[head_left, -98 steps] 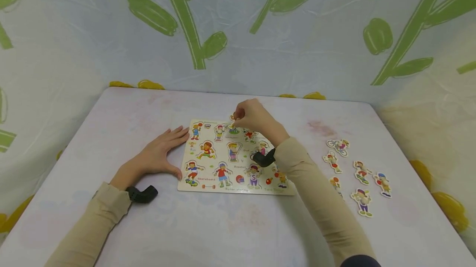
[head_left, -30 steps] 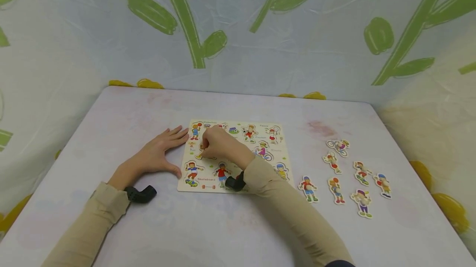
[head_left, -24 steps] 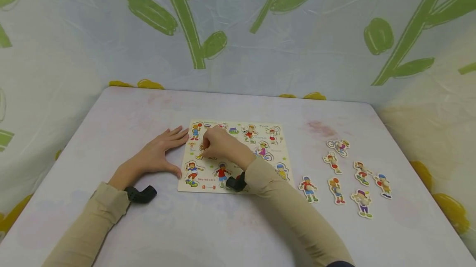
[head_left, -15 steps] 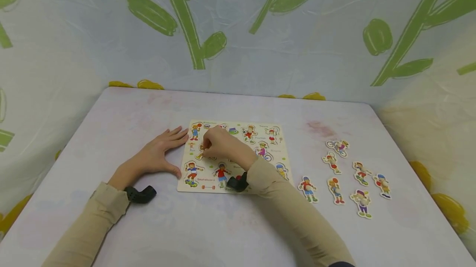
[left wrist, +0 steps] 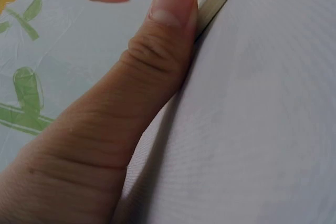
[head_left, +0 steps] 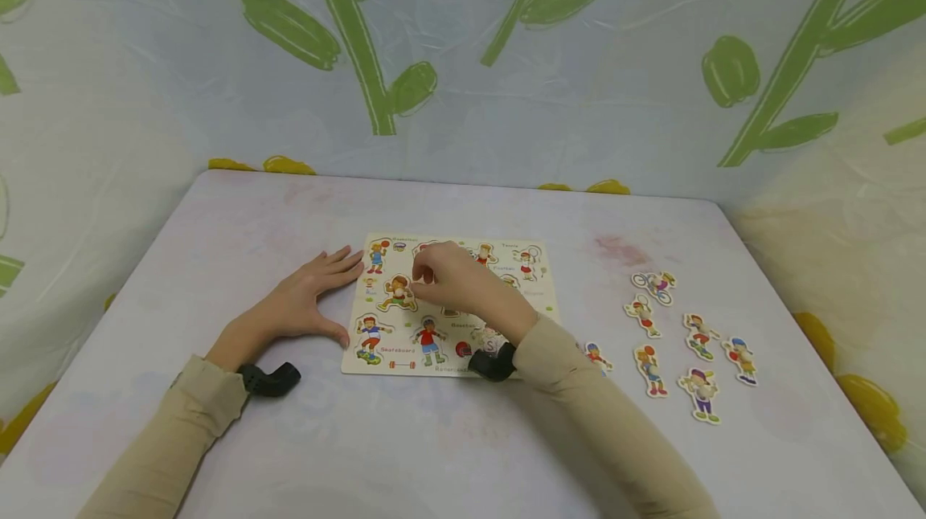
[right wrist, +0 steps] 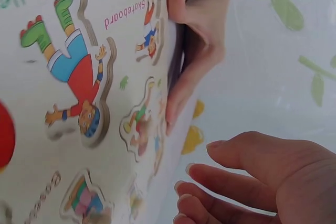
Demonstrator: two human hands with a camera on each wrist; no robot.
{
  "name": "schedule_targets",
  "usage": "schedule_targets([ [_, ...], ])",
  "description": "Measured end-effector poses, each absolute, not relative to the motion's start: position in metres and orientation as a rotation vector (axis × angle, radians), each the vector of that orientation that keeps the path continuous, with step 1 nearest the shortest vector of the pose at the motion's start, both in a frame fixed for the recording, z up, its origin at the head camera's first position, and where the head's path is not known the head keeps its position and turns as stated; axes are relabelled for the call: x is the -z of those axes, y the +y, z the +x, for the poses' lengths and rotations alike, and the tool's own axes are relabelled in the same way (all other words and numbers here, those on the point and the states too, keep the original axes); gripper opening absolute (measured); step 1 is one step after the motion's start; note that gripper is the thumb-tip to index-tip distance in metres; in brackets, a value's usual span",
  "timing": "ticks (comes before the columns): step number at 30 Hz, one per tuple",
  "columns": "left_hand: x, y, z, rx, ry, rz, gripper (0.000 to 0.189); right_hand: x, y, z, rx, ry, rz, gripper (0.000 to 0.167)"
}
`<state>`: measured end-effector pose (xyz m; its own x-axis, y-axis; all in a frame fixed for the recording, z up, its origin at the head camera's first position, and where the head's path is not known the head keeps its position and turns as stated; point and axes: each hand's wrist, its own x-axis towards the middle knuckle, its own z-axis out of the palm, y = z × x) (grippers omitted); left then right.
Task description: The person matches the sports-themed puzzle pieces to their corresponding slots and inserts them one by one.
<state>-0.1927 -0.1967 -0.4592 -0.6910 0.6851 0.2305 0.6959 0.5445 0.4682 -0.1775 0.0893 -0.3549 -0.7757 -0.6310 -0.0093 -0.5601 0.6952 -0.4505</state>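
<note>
A wooden puzzle board (head_left: 427,314) printed with sports figures lies on the table. The runner puzzle piece (head_left: 397,292), with its round knob, sits in its recess on the board's left side. Just right of that knob hovers my right hand (head_left: 466,282), loosely curved, with a gap between thumb and fingers and nothing held, as the right wrist view also shows. My left hand (head_left: 307,294) rests on the table with fingers spread, thumb and fingertips against the board's left edge. In the left wrist view the thumb (left wrist: 157,40) touches that edge. My right hand and wrist hide part of the board.
Loose knobbed pieces lie right of the board: a cyclist (head_left: 654,287), a tennis player (head_left: 642,316), a basketball player (head_left: 650,369), a baseball player (head_left: 701,395) and several others. My right sleeve partly covers a roller skater piece (head_left: 596,357). A patterned curtain (head_left: 506,101) hangs behind the table.
My right hand, earlier over the board's top holding a small piece, came down at the runner's recess; now it has let go of the runner piece and moved slightly right. The left hand has stayed put.
</note>
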Motion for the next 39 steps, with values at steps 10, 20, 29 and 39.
schedule_targets([
  [10, 0.458, -0.196, -0.192, 0.838, -2.76, -1.223, 0.121, 0.34, 0.127, -0.155, 0.658, 2.809, -0.957, 0.006],
  [20, 0.457, -0.194, -0.191, 0.802, -2.795, -1.213, 0.121, 0.336, 0.17, -0.139, 0.611, 2.863, -0.901, 0.004],
  [29, 0.456, -0.195, -0.191, 0.813, -2.783, -1.225, 0.12, 0.335, 0.205, -0.121, 0.512, 2.884, -0.825, 0.003],
  [39, 0.455, -0.194, -0.19, 0.788, -2.811, -1.204, 0.121, 0.333, 0.247, -0.101, 0.393, 2.857, -0.673, 0.01],
])
